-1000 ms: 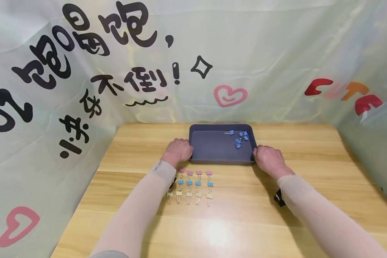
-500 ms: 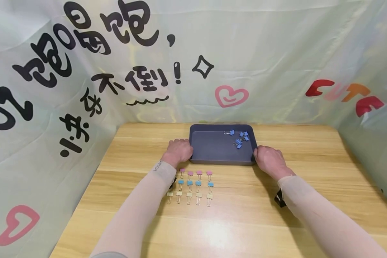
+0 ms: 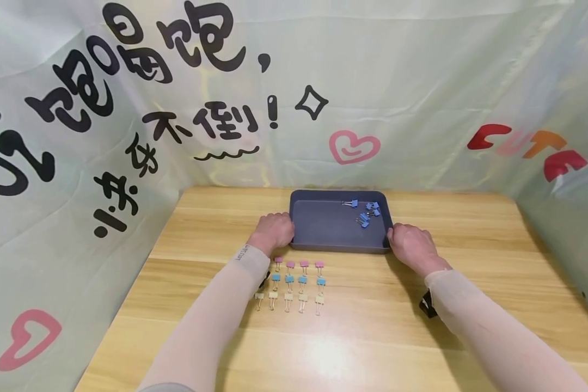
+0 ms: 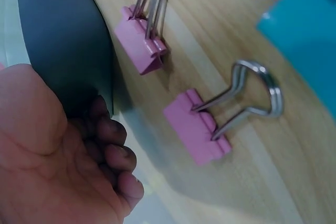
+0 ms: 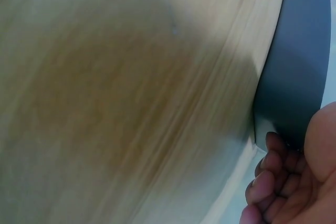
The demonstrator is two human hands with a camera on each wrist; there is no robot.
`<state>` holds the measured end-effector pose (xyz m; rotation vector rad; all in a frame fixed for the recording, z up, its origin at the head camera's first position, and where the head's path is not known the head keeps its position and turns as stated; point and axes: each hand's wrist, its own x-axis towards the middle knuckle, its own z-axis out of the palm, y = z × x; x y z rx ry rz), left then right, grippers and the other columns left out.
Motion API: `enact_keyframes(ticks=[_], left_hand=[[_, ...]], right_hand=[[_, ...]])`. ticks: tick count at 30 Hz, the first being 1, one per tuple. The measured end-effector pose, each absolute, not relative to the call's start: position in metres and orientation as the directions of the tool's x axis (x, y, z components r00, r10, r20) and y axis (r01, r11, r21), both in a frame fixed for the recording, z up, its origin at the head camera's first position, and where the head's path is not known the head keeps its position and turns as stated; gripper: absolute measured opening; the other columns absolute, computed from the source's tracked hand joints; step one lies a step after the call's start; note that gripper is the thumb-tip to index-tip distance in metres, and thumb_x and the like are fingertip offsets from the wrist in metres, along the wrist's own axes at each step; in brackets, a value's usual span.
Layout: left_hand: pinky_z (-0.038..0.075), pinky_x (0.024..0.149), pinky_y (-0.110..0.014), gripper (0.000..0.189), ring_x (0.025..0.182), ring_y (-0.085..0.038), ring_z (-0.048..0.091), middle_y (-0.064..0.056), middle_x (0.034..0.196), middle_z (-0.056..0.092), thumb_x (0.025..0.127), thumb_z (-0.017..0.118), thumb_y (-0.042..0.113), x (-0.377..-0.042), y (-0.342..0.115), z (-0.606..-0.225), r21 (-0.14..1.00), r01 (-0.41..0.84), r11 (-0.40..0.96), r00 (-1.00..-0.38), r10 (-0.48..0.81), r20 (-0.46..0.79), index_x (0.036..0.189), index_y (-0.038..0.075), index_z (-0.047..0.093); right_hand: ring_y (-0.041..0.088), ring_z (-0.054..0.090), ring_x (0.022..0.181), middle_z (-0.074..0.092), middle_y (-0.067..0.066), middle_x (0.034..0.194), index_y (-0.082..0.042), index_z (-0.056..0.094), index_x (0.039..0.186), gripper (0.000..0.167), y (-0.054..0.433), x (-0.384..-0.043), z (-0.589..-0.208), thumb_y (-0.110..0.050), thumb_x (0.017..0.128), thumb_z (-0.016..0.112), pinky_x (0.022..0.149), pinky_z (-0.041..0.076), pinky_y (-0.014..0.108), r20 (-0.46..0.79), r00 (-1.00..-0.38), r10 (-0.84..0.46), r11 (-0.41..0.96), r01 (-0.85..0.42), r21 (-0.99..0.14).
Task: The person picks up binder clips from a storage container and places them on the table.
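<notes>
A dark grey rectangular tray (image 3: 318, 226) lies at the back of the table, with several blue binder clips (image 3: 354, 203) in its right half. My left hand (image 3: 274, 231) grips the tray's left side near the front corner. At the opposite side, my right hand (image 3: 414, 245) holds the right wall. Both wrist views show curled fingers against the tray's outer wall (image 4: 63, 35), the left hand (image 4: 58, 156) and the right hand (image 5: 299, 182) alike. Where the thumbs lie on the rim is partly hidden.
In front of the tray, binder clips stand in rows: pink (image 3: 304, 264), light blue (image 3: 302, 280) and pale yellow (image 3: 288, 298), close to my left forearm. A printed cloth wall (image 3: 411, 109) rises behind the wooden table (image 3: 372, 326) and along both sides.
</notes>
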<state>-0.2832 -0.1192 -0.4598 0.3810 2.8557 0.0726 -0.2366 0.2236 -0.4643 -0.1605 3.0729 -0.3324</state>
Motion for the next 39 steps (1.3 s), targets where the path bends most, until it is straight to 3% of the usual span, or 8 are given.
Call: enact_keyframes(ticks=[6, 12, 18, 25, 29, 32, 39], left_hand=[[0.042, 0.114, -0.055, 0.051, 0.128, -0.039, 0.059, -0.018, 0.139, 0.065, 0.112, 0.029, 0.028, -0.28, -0.123, -0.457, 0.055, 0.237, 0.97, -0.936, 0.243, -0.256, 0.14, -0.004, 0.057], [0.045, 0.11, -0.054, 0.047, 0.122, -0.037, 0.061, -0.017, 0.133, 0.067, 0.111, 0.033, 0.027, -0.281, -0.134, -0.448, 0.016, 0.206, 0.978, -0.945, 0.203, -0.256, 0.137, -0.002, 0.059], [0.047, 0.108, -0.054, 0.046, 0.122, -0.038, 0.062, -0.017, 0.132, 0.067, 0.111, 0.031, 0.026, -0.285, -0.133, -0.446, 0.05, 0.228, 0.972, -0.938, 0.233, -0.256, 0.133, -0.002, 0.06], [0.049, 0.105, -0.054, 0.045, 0.12, -0.038, 0.063, -0.017, 0.129, 0.068, 0.112, 0.031, 0.026, -0.285, -0.124, -0.45, 0.074, 0.237, 0.969, -0.936, 0.248, -0.249, 0.13, -0.002, 0.061], [0.05, 0.104, -0.054, 0.045, 0.119, -0.038, 0.064, -0.017, 0.127, 0.068, 0.113, 0.03, 0.027, -0.285, -0.121, -0.454, 0.091, 0.234, 0.968, -0.935, 0.249, -0.253, 0.13, -0.002, 0.061], [0.051, 0.102, -0.053, 0.045, 0.116, -0.037, 0.065, -0.017, 0.124, 0.069, 0.112, 0.031, 0.027, -0.285, -0.121, -0.457, 0.097, 0.228, 0.969, -0.936, 0.245, -0.254, 0.128, -0.002, 0.062], [0.051, 0.104, -0.053, 0.046, 0.116, -0.038, 0.064, -0.018, 0.125, 0.068, 0.113, 0.03, 0.028, -0.287, -0.121, -0.462, 0.111, 0.219, 0.969, -0.935, 0.241, -0.259, 0.129, -0.002, 0.061]], right_hand=[[0.049, 0.069, 0.094, 0.071, 0.026, 0.093, 0.0, 0.062, 0.087, 0.045, 0.225, -0.241, -0.459, -0.028, 0.112, 0.039, 0.081, 0.051, 0.065, -0.029, -0.991, -0.129, 0.964, -0.118, -0.238], [0.034, 0.057, 0.074, 0.055, 0.015, 0.075, -0.004, 0.053, 0.081, 0.036, 0.218, -0.266, -0.419, -0.021, 0.109, 0.04, 0.077, 0.05, 0.056, 0.005, -0.987, -0.158, 0.942, -0.152, -0.3], [0.03, 0.06, 0.08, 0.068, 0.013, 0.088, 0.0, 0.068, 0.095, 0.017, 0.195, -0.285, -0.408, -0.011, 0.101, 0.056, 0.08, 0.052, 0.05, -0.034, -0.976, -0.215, 0.929, -0.194, -0.315], [0.028, 0.06, 0.07, 0.062, 0.009, 0.073, -0.009, 0.057, 0.071, 0.025, 0.174, -0.294, -0.43, -0.009, 0.096, 0.06, 0.068, 0.053, 0.048, -0.082, -0.957, -0.279, 0.945, -0.258, -0.201], [0.039, 0.072, 0.089, 0.073, 0.02, 0.094, 0.0, 0.066, 0.089, 0.014, 0.173, -0.295, -0.438, -0.011, 0.096, 0.061, 0.08, 0.059, 0.058, -0.107, -0.96, -0.26, 0.961, -0.247, -0.122], [0.043, 0.072, 0.1, 0.073, 0.025, 0.106, 0.003, 0.067, 0.102, 0.018, 0.171, -0.296, -0.441, -0.012, 0.099, 0.058, 0.085, 0.059, 0.06, -0.142, -0.957, -0.253, 0.966, -0.24, -0.1], [0.042, 0.073, 0.101, 0.074, 0.025, 0.108, 0.002, 0.069, 0.105, 0.028, 0.164, -0.294, -0.44, -0.025, 0.103, 0.061, 0.086, 0.059, 0.059, -0.188, -0.957, -0.22, 0.973, -0.203, -0.108]])
